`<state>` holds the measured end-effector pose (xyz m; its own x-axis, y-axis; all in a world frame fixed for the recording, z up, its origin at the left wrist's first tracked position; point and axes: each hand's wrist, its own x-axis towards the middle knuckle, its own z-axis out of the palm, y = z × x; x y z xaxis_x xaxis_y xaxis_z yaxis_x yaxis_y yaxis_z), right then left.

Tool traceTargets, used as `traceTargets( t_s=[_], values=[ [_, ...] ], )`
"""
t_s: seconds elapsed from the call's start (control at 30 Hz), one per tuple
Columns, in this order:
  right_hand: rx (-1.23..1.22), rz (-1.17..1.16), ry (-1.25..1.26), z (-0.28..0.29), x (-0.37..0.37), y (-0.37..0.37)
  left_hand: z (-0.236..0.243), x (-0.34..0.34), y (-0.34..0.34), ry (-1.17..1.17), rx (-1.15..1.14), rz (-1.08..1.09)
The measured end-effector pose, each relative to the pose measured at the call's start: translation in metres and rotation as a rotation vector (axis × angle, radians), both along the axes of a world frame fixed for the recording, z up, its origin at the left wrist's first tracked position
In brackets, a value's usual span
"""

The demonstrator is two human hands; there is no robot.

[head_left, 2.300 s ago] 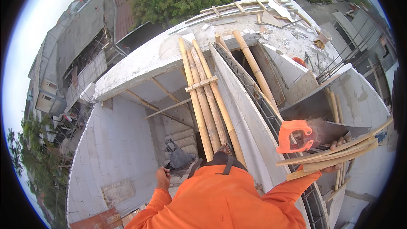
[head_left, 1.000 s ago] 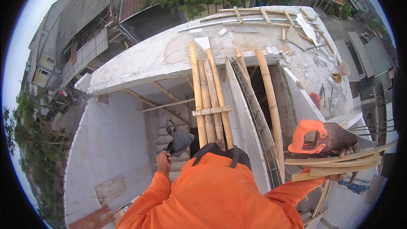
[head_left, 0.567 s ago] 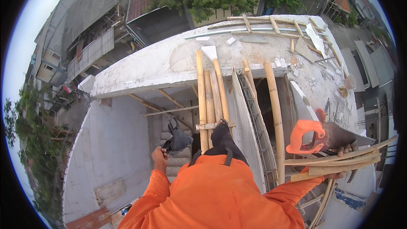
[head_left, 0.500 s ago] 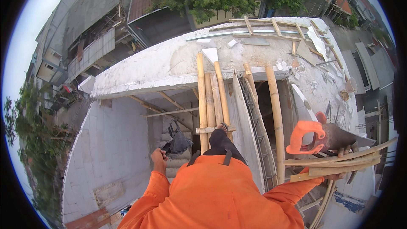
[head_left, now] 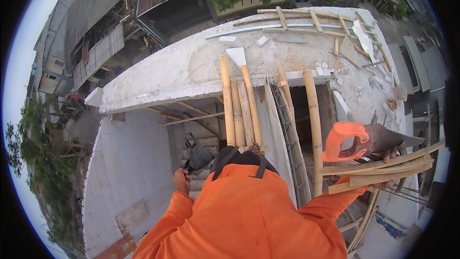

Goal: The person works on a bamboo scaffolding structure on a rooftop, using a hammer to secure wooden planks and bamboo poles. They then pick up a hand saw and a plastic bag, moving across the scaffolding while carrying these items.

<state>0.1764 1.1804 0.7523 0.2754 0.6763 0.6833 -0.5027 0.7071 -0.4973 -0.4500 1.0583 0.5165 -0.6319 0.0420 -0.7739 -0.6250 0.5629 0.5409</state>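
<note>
My right hand is closed around a bundle of wooden strips, held out at my right side. A handsaw with an orange handle lies along the top of the strips, its dark blade under my fingers. My left hand is curled closed low at my left side. A black bag shows just beyond it, above the steps; whether my fingers grip its strap or some other dark thing is hidden. My sandalled foot is on the near end of several bamboo poles.
Ahead is a rough concrete slab with rubble and a wooden ladder. Left of the poles a deep stairwell drops beside a grey wall. To the right stand a steel lattice and an upright bamboo pole.
My body has moved forward over the bamboo poles, and the slab sits a little differently in view. The handsaw and strips have come slightly up with my right hand. Both hands stay closed.
</note>
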Motion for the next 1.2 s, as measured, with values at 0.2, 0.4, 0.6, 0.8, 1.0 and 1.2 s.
traceTargets(
  t_s=[0.2,0.4,0.6,0.8,1.0,1.2],
  values=[
    [-0.034,0.086,-0.048,0.011,-0.012,0.047,-0.006,-0.01,0.051,-0.013,0.098,-0.04],
    [-0.053,0.127,-0.08,0.007,-0.018,0.083,-0.027,-0.017,0.131,-0.023,0.062,-0.067],
    [0.021,0.034,-0.116,-0.008,-0.03,0.143,-0.068,-0.028,0.224,-0.061,0.042,-0.092],
    [-0.043,-0.044,-0.183,-0.002,-0.038,0.221,-0.072,-0.033,0.311,-0.08,-0.04,-0.126],
    [-0.17,0.049,-0.199,0.0,-0.048,0.292,-0.071,-0.047,0.391,-0.085,0.083,-0.198],
    [-0.076,-0.16,-0.135,-0.036,-0.048,0.348,-0.08,-0.053,0.468,0.014,0.168,-0.166]
  ],
)
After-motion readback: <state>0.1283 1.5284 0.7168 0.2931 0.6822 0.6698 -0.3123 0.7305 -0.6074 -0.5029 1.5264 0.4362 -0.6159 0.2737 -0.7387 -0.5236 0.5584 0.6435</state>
